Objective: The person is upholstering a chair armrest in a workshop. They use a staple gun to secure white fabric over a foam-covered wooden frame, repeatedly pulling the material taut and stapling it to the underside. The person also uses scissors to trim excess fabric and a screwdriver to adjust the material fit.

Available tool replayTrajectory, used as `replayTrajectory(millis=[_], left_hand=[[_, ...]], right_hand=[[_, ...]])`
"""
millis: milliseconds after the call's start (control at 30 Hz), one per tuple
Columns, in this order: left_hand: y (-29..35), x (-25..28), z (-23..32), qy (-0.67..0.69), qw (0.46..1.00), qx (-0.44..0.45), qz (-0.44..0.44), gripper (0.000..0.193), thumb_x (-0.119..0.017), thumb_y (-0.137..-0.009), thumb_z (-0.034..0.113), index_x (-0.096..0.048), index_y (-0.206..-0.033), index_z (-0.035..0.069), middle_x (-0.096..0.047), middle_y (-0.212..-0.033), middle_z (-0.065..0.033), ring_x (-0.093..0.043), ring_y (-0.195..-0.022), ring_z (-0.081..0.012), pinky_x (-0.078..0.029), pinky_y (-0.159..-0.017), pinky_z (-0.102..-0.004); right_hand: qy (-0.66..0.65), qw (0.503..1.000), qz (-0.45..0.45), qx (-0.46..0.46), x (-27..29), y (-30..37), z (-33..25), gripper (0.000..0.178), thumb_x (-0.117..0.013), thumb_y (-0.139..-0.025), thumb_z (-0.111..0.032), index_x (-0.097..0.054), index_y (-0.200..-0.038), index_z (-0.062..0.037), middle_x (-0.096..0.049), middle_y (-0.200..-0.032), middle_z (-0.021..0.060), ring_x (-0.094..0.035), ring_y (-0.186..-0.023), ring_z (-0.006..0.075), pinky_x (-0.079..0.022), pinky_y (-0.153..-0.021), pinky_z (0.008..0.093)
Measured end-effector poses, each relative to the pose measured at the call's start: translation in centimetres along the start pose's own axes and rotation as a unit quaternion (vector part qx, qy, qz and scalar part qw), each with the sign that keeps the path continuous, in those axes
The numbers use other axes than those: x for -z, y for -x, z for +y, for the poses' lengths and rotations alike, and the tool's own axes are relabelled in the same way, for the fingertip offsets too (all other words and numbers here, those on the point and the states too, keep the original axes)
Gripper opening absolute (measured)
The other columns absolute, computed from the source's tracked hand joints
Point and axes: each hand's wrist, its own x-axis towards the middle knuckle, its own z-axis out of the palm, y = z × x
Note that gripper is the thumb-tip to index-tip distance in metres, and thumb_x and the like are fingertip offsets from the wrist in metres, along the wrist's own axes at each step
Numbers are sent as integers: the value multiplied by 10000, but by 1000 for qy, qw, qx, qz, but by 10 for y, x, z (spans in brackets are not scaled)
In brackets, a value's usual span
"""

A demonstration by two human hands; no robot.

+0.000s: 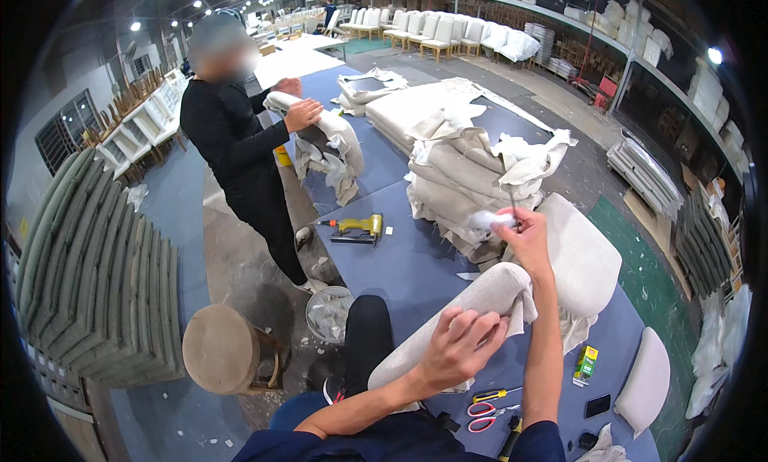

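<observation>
A beige upholstered cushion [448, 322] lies slantwise in front of me, its fabric loose at the far right end. My left hand [460, 352] is closed on its upper edge, fingers curled over the cloth. Farther off, my right hand [528, 240] pinches a tuft of white stuffing [490, 220]; a thin dark shaft sticks up by its fingers, too small to name. Just beyond rises a stack of beige fabric-covered pieces [460, 174] with ragged edges. To the right of my right forearm rests a light padded panel [580, 258].
On the blue table [384, 278] are a yellow staple gun [358, 227], red-handled scissors [482, 416], a screwdriver [490, 396], a small box [586, 366] and a phone [598, 406]. A co-worker [240, 134] handles a cushion at left. A round stool [222, 350] and bucket [330, 314] stand below.
</observation>
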Motion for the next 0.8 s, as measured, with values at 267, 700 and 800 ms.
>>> replayTrajectory(millis=[267,700,800], left_hand=[[-30,-12,-18,256,926,277,-18,119,-738,-888,48,-754,-988,-15,-681,-765,-8,-555,-629,-109,-434,-566,-268],[-35,-24,-58,389,830,400,6,221,-700,-984,136,-719,-1051,-74,-676,-838,24,-543,-710,-14,-394,-633,-189],[-36,-21,-58,416,825,383,-6,228,-715,-973,143,-726,-1043,-74,-676,-835,22,-542,-695,-16,-394,-621,-192]], right_hand=[[-130,940,308,64,31,74,-68,128,-724,-893,-37,-745,-1010,9,-584,-754,-83,-419,-594,-18,-271,-498,182],[-198,971,123,-45,-24,142,-53,210,-603,-970,-48,-717,-1129,25,-707,-836,17,-598,-730,30,-471,-630,190],[-194,974,95,-76,-29,141,-53,186,-636,-934,10,-707,-1100,53,-729,-868,43,-667,-824,57,-541,-696,221]])
